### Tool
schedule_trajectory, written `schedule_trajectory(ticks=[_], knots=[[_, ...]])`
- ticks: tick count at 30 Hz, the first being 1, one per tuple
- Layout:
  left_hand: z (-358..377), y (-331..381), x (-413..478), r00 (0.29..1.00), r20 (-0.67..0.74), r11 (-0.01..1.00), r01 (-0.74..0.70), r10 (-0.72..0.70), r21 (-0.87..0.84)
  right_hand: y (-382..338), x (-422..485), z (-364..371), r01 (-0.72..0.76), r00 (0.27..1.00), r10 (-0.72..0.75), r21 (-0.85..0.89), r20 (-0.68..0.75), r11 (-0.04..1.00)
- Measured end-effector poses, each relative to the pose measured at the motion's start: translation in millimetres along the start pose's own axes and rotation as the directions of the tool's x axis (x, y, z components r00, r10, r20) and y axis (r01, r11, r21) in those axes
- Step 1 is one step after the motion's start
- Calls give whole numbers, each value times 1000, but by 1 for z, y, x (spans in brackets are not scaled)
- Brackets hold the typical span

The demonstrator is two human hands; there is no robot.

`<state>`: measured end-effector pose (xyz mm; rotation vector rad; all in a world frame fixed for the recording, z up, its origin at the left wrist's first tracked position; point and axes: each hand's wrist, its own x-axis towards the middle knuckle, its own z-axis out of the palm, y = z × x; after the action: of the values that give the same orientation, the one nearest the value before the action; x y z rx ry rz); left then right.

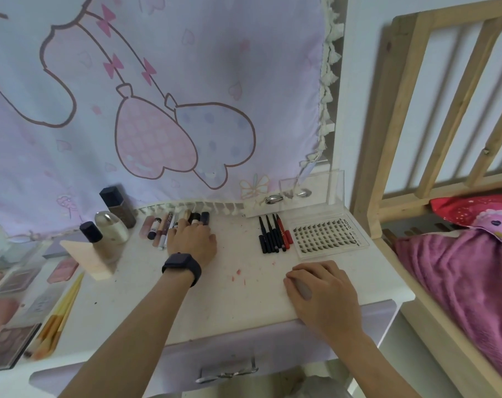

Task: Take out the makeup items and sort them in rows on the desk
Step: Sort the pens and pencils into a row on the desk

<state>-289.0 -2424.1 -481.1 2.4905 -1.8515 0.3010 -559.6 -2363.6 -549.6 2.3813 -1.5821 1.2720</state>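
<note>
On the white desk (244,294), my left hand (192,239), with a dark watch on the wrist, reaches to the back, and its straight fingers touch a row of lipstick and concealer tubes (159,228). Some tubes are hidden under the fingers. To the right lies a row of black pencils and one red pencil (272,234), and beside it a clear tray of false lashes (327,234). My right hand (321,288) rests on the desk near the front right edge with loosely curled fingers. I see nothing held in it.
Three bottles (111,225) and a beige sponge wedge (86,254) stand at the back left. Brushes (57,320), a pink compact (63,270) and palettes (11,343) lie at the left edge. A clear acrylic box (313,191) stands behind the lashes. A wooden bed frame (410,139) borders the right.
</note>
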Motion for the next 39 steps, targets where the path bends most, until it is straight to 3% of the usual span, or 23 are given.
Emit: schedule_trajectory(ticks=[5, 7, 13, 17, 21, 25, 31, 37, 39], knots=[[-3, 7, -5, 999, -41, 984, -16, 9, -175, 1, 0, 0, -3, 1000, 3, -3, -2, 1000], [-2, 9, -6, 999, -2, 961, 41, -43, -273, 1, 0, 0, -2, 1000, 2, -5, 7, 1000], [-5, 0, -16, 980, 145, 917, 178, -134, -356, -2, 1, -3, -19, 999, 19, -1, 41, 1000], [-13, -3, -55, 1000, 23, 821, 19, -8, -570, -6, 3, -10, -56, 995, 58, -19, 81, 998], [-15, -6, -109, 980, -148, 672, -199, 134, -713, -33, 9, -25, -245, 933, 210, 86, 291, 966], [-13, -9, -147, 924, -275, 628, -383, 266, -677, -74, 6, -36, -456, 847, 244, 406, 473, 792], [-17, -22, -172, 787, -479, 692, -592, 388, -412, -104, -2, -32, -492, 802, 147, 500, 579, 713], [-28, -37, -181, 837, -374, 666, -545, 400, -508, -114, -5, -41, -384, 826, 58, 483, 561, 787], [-31, -44, -183, 835, -403, 701, -540, 376, -466, -111, 1, -47, -518, 809, 177, 537, 561, 666]])
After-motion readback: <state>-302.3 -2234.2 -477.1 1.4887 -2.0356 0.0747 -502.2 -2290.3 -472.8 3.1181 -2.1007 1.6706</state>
